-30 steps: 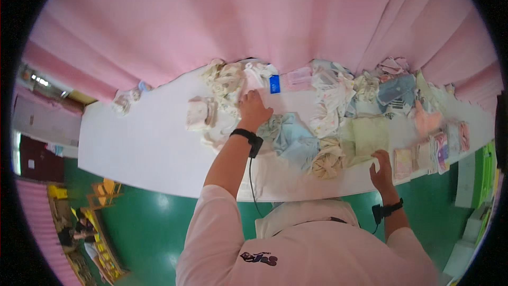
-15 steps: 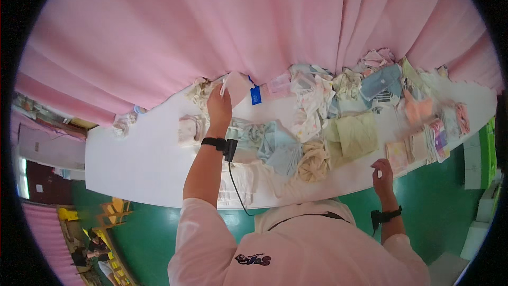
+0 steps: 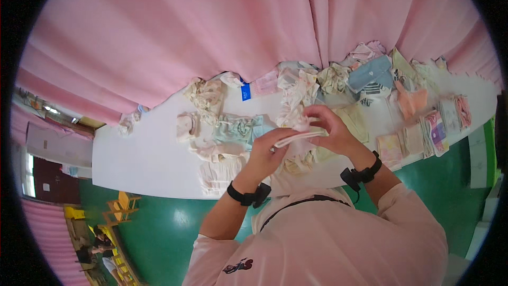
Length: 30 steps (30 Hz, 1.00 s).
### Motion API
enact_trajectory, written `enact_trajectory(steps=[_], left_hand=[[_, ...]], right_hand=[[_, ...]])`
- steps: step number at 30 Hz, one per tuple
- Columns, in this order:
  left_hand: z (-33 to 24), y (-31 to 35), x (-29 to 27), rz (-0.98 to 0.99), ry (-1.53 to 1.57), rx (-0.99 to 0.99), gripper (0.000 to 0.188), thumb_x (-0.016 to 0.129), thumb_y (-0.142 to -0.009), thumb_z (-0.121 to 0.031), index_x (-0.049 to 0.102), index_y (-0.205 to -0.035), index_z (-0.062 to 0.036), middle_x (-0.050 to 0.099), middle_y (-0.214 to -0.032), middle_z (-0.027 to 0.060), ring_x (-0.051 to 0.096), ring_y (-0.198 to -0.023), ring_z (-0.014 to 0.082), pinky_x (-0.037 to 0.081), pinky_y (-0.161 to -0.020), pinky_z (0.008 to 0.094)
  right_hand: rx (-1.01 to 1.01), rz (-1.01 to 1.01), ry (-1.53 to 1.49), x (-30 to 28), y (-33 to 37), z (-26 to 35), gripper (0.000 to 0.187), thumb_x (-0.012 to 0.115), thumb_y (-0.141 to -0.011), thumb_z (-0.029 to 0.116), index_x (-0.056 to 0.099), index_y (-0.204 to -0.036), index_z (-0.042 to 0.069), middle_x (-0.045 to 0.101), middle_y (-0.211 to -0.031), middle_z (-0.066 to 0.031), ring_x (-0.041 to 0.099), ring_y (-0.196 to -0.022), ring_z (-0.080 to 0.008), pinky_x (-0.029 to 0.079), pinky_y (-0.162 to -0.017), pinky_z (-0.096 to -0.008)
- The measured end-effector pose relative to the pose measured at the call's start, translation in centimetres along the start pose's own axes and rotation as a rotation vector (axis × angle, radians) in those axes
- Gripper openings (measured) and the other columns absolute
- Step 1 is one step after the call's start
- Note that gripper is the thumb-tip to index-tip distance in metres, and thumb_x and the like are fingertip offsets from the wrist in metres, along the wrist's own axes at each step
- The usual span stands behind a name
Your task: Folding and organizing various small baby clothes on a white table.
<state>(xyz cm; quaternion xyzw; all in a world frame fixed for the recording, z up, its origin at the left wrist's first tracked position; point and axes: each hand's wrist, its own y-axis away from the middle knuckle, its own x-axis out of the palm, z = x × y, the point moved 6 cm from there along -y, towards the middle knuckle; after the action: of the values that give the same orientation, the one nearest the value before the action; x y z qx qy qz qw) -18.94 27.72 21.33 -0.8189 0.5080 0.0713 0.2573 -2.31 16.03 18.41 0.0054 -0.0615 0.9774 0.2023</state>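
A folded pale pink-and-white cloth (image 3: 297, 137) is held up in front of me over the middle of the table. My left hand (image 3: 264, 154) is closed around its left end. At the other end, my right hand (image 3: 338, 134) pinches it with bent fingers. Whether the cloth is a garment or a towel I cannot make out. Behind and below the hands lie a pale green cloth (image 3: 351, 122) and a crumpled beige cloth (image 3: 296, 165), both partly hidden. A mint-green ruffled garment (image 3: 232, 130) rests to the left of my left hand.
The white table (image 3: 143, 153) backs onto a pink curtain (image 3: 185, 26). Folded cloths (image 3: 390, 149) stand in a row at the right edge. An orange cloth (image 3: 411, 100), a blue garment (image 3: 369, 73) and a blue packet (image 3: 245, 91) lie farther back. A wooden chair (image 3: 123, 206) stands left.
My left hand has come back from the far side of the table with the pale cloth. The right hand has moved in from the right and now grips it too.
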Motion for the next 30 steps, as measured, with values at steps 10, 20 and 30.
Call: enact_trajectory(steps=[10, 20, 30], left_hand=[[-1.4, 1.3, 2.4, -0.062, 0.062, -0.111, 0.04, 0.062, -0.088, 0.009, 0.07, -0.126, -0.0028, 0.069, -0.121, 0.0157, 0.068, -0.108, 0.0256, 0.052, -0.093, 0.0316], [-3.4, -0.7, 1.5, -0.097, 0.411, -0.136, 0.043, 0.078, -0.081, 0.005, 0.07, -0.124, 0.0023, 0.065, -0.123, 0.0127, 0.064, -0.11, 0.019, 0.053, -0.091, 0.0296], [-0.5, -1.1, 2.7, -0.213, 0.773, -0.215, 0.03, 0.071, -0.084, 0.012, 0.071, -0.113, 0.0035, 0.068, -0.11, 0.0089, 0.061, -0.097, 0.0122, 0.052, -0.084, 0.0277]], right_hand=[[-0.359, -0.19, 0.413, -1.3, 4.8, 2.3, 0.041, 0.086, -0.074, 0.005, 0.064, -0.108, 0.007, 0.056, -0.12, -0.0117, 0.056, -0.116, -0.0277, 0.045, -0.102, -0.04], [-0.267, -0.024, -0.165, -4.5, 4.0, 1.9, 0.018, 0.078, -0.085, 0.004, 0.061, -0.09, 0.008, 0.045, -0.151, -0.0165, 0.038, -0.146, -0.031, 0.034, -0.116, -0.0441], [0.034, -0.003, -0.852, -2.8, 2.6, 0.3, 0.014, 0.072, -0.087, -0.002, 0.063, -0.093, 0.007, 0.06, -0.137, -0.0125, 0.061, -0.12, -0.0207, 0.049, -0.1, -0.0341]])
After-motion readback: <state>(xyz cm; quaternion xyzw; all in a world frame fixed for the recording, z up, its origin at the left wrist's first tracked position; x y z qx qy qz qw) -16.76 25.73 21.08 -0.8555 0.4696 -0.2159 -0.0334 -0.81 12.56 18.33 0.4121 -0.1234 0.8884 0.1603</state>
